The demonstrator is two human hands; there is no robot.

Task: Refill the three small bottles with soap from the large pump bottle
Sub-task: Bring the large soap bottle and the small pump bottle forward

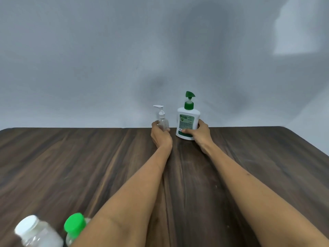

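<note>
Wooden tabletop [89,157]: three small bottles, one large pump bottle [187,122]. Left hand [161,134] grips clear pump bottle [162,122]; right hand [199,134] grips the large one. White-capped bottle [35,232] and green-capped bottle [74,227] stand nearest.

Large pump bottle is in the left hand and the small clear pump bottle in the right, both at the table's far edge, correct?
No, the hands are swapped. The head view shows the right hand gripping the large pump bottle and the left hand gripping the small clear pump bottle. Both are at the table's far edge.
</note>
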